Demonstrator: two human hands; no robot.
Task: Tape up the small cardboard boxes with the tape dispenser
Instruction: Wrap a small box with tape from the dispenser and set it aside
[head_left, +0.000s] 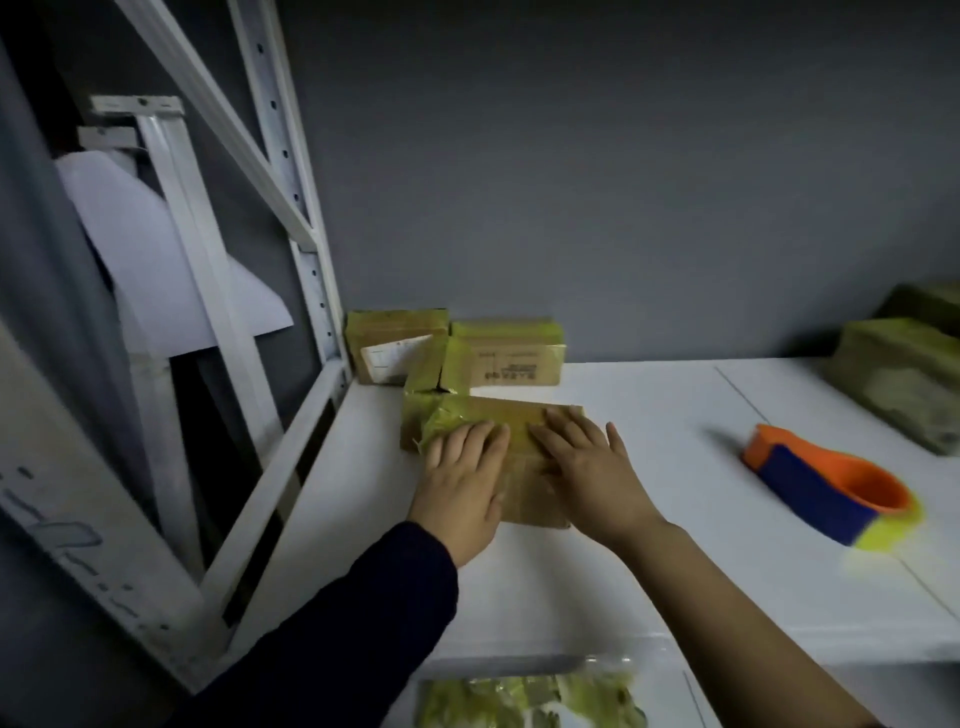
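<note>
A small cardboard box (524, 415) lies on the white table (649, 561), with yellow-green tape across its left end and top. My left hand (462, 483) lies flat on the box's left part, fingers straight. My right hand (582, 462) presses flat on its right part, fingers spread. The tape dispenser (826, 488), orange and blue with a yellow-green roll, lies alone on the table to the right, away from both hands.
Three taped boxes (457, 353) stand against the grey wall behind the one under my hands. More taped boxes (904, 379) sit at the far right. A white metal shelf frame (291, 332) borders the table's left side. A bag of yellow-green items (524, 701) lies at the near edge.
</note>
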